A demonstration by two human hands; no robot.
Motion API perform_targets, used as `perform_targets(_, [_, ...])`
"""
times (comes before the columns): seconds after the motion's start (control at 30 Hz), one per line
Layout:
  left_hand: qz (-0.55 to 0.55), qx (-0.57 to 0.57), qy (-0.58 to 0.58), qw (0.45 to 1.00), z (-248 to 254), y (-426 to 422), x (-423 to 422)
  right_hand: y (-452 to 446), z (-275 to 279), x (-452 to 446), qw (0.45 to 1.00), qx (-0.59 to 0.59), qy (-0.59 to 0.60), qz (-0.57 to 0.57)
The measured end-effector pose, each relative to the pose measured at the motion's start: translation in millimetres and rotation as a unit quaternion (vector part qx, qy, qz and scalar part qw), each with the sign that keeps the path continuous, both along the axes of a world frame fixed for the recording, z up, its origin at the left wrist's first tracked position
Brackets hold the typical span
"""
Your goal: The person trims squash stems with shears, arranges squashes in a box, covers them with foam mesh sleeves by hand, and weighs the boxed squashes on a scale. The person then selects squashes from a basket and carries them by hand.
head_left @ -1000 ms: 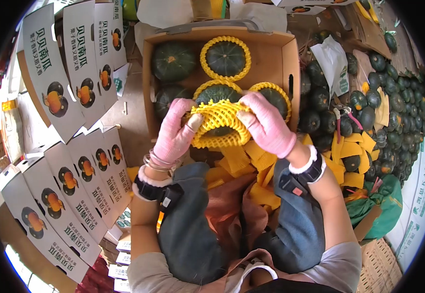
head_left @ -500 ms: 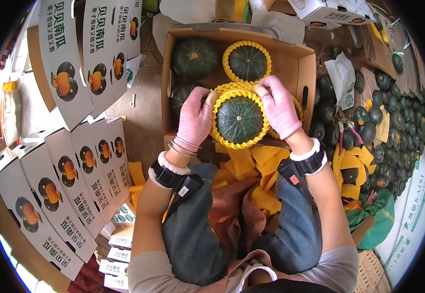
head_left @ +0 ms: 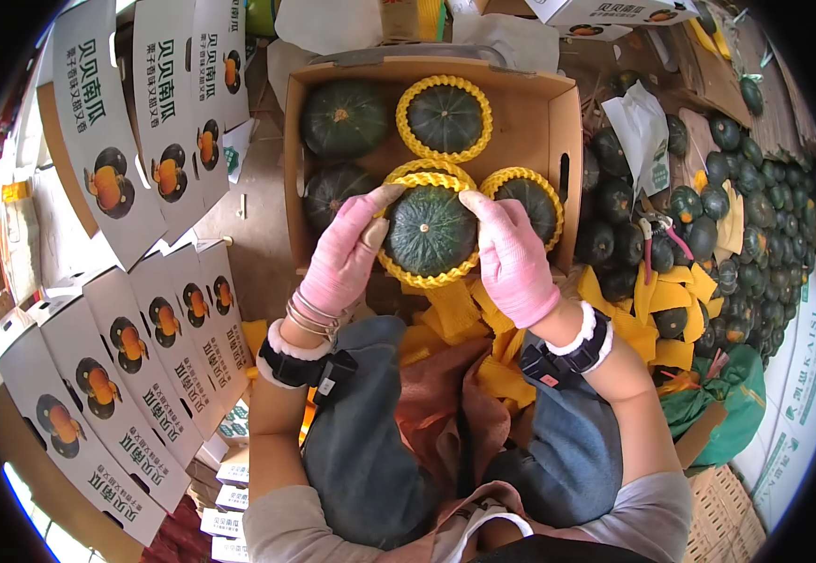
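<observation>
Between my hands is a dark green pumpkin [head_left: 430,232] with a yellow foam net sleeve [head_left: 427,280] around its sides, its top bare. My left hand [head_left: 340,251], in a pink glove, grips its left side, thumb and fingers at the sleeve. On the right side, my gloved right hand [head_left: 513,261] closes on it too, fingertips at the upper rim. Just beyond is an open cardboard box [head_left: 532,108]. Inside it lie a sleeved pumpkin [head_left: 445,119] at the back, another sleeved pumpkin [head_left: 526,205] at right, and two bare pumpkins [head_left: 342,119] at left.
White printed cartons [head_left: 127,361] stand in rows on the left. A large heap of pumpkins [head_left: 755,225] covers the right side, with pink-handled pruning shears [head_left: 654,242] on it. Loose yellow foam sleeves [head_left: 450,314] lie by my knees. A green bag [head_left: 722,408] is at lower right.
My right hand has slid down along the pumpkin's side, uncovering the sleeved pumpkin at the box's right. The whole view has shifted, so the box appears further left.
</observation>
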State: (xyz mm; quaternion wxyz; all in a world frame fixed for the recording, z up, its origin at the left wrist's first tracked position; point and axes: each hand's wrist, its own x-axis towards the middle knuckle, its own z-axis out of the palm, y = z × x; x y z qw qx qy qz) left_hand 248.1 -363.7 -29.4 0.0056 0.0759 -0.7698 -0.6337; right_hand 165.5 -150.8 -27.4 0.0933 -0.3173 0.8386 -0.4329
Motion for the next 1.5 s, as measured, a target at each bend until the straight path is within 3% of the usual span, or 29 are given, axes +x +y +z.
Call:
perform_targets(0.1, [0.015, 0.142, -0.004, 0.99, 8, 2, -1, -2, 8, -15, 0.997, -0.066, -0.034, 0.003])
perform_targets(0.2, [-0.004, 0.274, 0.091, 0.957, 27, 18, -20, -1, 46, -32, 0.955, -0.15, -0.253, -0.028])
perform_targets(0.27, [-0.083, 0.296, 0.127, 0.943, 33, 26, -41, -11, 44, -44, 0.947, -0.247, -0.2, -0.037])
perform_targets(0.3, [-0.109, 0.147, 0.134, 0.974, 40, 18, -57, -8, 34, -59, 0.968, -0.22, -0.109, -0.052])
perform_targets(0.33, [-0.104, 0.111, 0.132, 0.979, 31, 16, -74, -10, 27, -69, 0.986, -0.143, 0.012, -0.086])
perform_targets(0.37, [-0.063, -0.086, 0.119, 0.987, 13, 17, -91, -12, 20, -80, 0.981, -0.061, 0.129, -0.134])
perform_targets(0.4, [-0.021, -0.281, 0.101, 0.954, -3, 21, -103, -15, 15, -90, 0.964, -0.014, 0.217, -0.153])
perform_targets(0.43, [0.004, -0.379, 0.091, 0.921, -5, 29, -111, -16, 8, -96, 0.965, -0.013, 0.207, -0.16])
perform_targets(0.5, [0.022, -0.503, 0.079, 0.86, -15, 35, -120, -14, 3, -102, 0.946, 0.138, 0.254, -0.148])
perform_targets(0.57, [0.007, -0.521, 0.011, 0.854, -21, 33, -123, -12, -2, -101, 0.912, 0.274, 0.274, -0.135])
perform_targets(0.67, [-0.001, -0.528, -0.047, 0.848, -15, 30, -123, -12, 0, -95, 0.887, 0.341, 0.28, -0.136])
perform_targets(0.77, [0.021, -0.523, -0.001, 0.852, -23, 22, -118, -12, 6, -99, 0.881, 0.38, 0.252, -0.124])
perform_targets(0.8, [0.024, -0.522, 0.005, 0.853, -25, 21, -118, -17, 10, -101, 0.857, 0.451, 0.228, -0.098])
perform_targets(0.9, [0.001, -0.512, 0.068, 0.856, -32, 3, -116, -22, 7, -124, 0.864, 0.496, 0.086, 0.007])
perform_targets(0.93, [0.005, -0.535, 0.022, 0.844, -19, -4, -114, -24, 6, -120, 0.848, 0.517, 0.119, 0.008])
perform_targets(1.0, [0.028, -0.589, -0.075, 0.804, -17, -30, -104, -7, 4, -104, 0.831, 0.469, 0.299, -0.012])
perform_targets(1.07, [-0.018, -0.615, -0.104, 0.782, -14, -51, -94, 14, 32, -76, 0.914, 0.253, 0.311, 0.063])
perform_targets(1.1, [-0.026, -0.634, -0.133, 0.761, -11, -48, -94, 29, 41, -61, 0.957, 0.159, 0.183, 0.157])
perform_targets(1.13, [-0.04, -0.629, -0.171, 0.757, -8, -46, -100, 41, 42, -46, 0.963, 0.049, 0.013, 0.265])
perform_targets(1.17, [-0.052, -0.624, -0.206, 0.752, -4, -43, -109, 55, 36, -28, 0.911, 0.051, -0.176, 0.37])
perform_targets(1.2, [-0.061, -0.619, -0.237, 0.746, -1, -42, -118, 62, 33, -15, 0.845, 0.106, -0.283, 0.442])
perform_targets(1.23, [-0.044, -0.638, -0.222, 0.736, -6, -40, -120, 71, 16, 2, 0.835, 0.147, -0.264, 0.459])
perform_targets(1.27, [-0.044, -0.633, -0.222, 0.74, -4, -41, -120, 71, 5, 10, 0.807, 0.292, -0.224, 0.461])
perform_targets(1.33, [-0.053, -0.624, -0.22, 0.748, 0, -42, -123, 66, -29, 16, 0.809, 0.408, -0.21, 0.367])
perform_targets(1.43, [-0.013, -0.638, -0.193, 0.745, 4, -38, -116, 58, -46, 12, 0.782, 0.458, -0.194, 0.374])
perform_targets(1.5, [0.025, -0.637, -0.148, 0.756, 9, -33, -107, 81, -113, 41, 0.835, 0.462, -0.05, 0.293])
